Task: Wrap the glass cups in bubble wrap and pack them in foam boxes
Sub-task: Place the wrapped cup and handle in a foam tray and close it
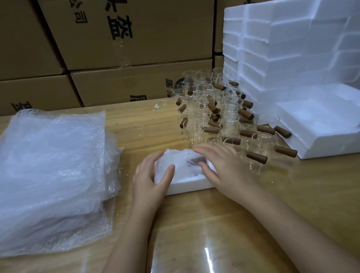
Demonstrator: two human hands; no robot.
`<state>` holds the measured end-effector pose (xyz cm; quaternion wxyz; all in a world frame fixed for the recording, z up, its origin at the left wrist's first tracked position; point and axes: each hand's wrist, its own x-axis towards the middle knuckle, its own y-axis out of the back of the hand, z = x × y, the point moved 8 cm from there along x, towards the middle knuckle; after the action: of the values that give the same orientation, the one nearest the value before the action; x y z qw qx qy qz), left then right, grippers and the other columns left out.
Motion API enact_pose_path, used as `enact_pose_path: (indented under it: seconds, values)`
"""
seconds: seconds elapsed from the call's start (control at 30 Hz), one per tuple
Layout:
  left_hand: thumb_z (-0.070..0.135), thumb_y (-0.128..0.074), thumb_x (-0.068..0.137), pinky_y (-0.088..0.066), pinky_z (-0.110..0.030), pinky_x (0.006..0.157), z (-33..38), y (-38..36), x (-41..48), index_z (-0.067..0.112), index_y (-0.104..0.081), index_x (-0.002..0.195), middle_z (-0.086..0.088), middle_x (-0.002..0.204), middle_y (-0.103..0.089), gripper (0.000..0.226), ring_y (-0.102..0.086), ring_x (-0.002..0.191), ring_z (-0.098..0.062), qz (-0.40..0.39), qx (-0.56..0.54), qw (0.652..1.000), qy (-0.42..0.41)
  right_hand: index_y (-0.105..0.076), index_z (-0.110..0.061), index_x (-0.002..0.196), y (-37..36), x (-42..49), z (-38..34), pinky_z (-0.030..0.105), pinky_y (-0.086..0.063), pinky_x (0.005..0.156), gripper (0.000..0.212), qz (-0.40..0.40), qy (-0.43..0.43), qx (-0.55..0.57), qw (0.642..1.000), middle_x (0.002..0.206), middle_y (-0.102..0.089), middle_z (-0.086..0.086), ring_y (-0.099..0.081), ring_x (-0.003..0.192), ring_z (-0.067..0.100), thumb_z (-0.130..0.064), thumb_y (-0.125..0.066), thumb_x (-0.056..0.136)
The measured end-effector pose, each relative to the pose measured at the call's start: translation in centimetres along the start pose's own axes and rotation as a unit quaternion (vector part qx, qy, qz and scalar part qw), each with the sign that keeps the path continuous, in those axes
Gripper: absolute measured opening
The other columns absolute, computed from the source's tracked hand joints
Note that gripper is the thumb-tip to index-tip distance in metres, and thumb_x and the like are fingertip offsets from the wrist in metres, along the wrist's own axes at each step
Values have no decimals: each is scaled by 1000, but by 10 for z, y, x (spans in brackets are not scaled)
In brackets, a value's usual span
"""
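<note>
Your left grip (150, 178) curls around the wrapped cup (177, 162); your right grip (219, 167) lies flat on it with straight fingers (207, 151). The cup sits in the foam box (186, 185) on the desk (205, 222); press it down gently and evenly.

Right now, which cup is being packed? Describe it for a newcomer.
On the wooden table, a low foam box lies between the bubble wrap stack and the bare glass cups. On it, between the left hand and right hand, sits the wrapped cup: the only one swathed in bubbles, brown handle showing through.
</note>
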<state>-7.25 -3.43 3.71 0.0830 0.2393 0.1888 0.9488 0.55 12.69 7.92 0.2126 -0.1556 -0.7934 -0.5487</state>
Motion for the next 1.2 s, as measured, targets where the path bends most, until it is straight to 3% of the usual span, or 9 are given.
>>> enact_pose_path:
  seconds: [0.17,0.33,0.47,0.63,0.73,0.8,0.93,1.1,1.2]
  values:
    - [41,-65,78,-27,-3,91,0,1,0,37,-60,111,34,111,-53,34,-43,116,-1,5,0,1000,12,-44,-24,139,-23,10,-8,16,-4,105,55,-91,27,-33,995,145,-41,-12,-32,135,11,-4,-44,88]
    - [22,-73,83,-26,2,89,-2,1,-1,31,-63,113,32,109,-54,33,-43,114,-2,12,10,1000,12,-61,-15,125,-21,11,-18,42,-30,104,52,-83,90,-91,988,134,-56,-4,-43,131,23,8,-52,79]
    - [22,-73,82,-25,2,89,1,2,0,31,-64,112,32,109,-55,32,-43,113,-1,17,13,1000,10,-65,-16,117,-21,15,-23,42,-36,98,51,-92,120,-145,978,126,-62,-4,-50,124,26,10,-59,73]
    - [21,-73,82,-25,1,89,0,1,0,30,-65,113,25,110,-59,33,-45,115,-6,13,23,1000,11,-55,-25,126,-44,27,-29,35,-8,112,46,-177,120,-153,965,129,-56,-12,-41,126,17,-3,-44,88]
    - [34,-68,81,-28,-7,94,10,2,0,21,-68,108,20,112,-60,30,-49,114,-12,17,40,999,-23,-55,-24,124,-53,31,-30,36,0,114,42,-192,104,-168,961,124,-57,-10,-42,125,18,-4,-42,89]
    - [38,-56,81,-33,-26,98,24,2,-2,15,-72,97,9,115,-64,32,-53,110,-19,31,88,991,-95,-56,-23,121,-56,33,-31,37,-2,114,41,-190,102,-179,960,121,-59,-8,-44,123,20,-3,-44,87]
    - [35,-47,87,-38,-43,84,38,2,-5,15,-73,84,6,93,-69,33,-61,98,-27,46,193,967,-159,-58,-25,121,-50,32,-28,32,-7,114,44,-189,76,-101,974,124,-57,-10,-41,125,14,-1,-42,88]
    - [44,-45,83,-36,-47,94,42,-12,-4,13,-70,80,6,85,-70,40,-61,108,-31,-23,289,941,-177,-69,-19,104,22,14,6,24,-35,99,41,-45,3,152,987,111,-65,-12,-54,111,5,2,-42,83]
    - [49,-43,81,-36,-53,98,39,-19,0,13,-72,82,2,87,-72,46,-63,105,-32,-63,334,927,-162,-71,-13,95,90,-8,55,25,-40,85,41,122,-44,95,987,98,-65,-8,-57,98,12,6,-40,76]
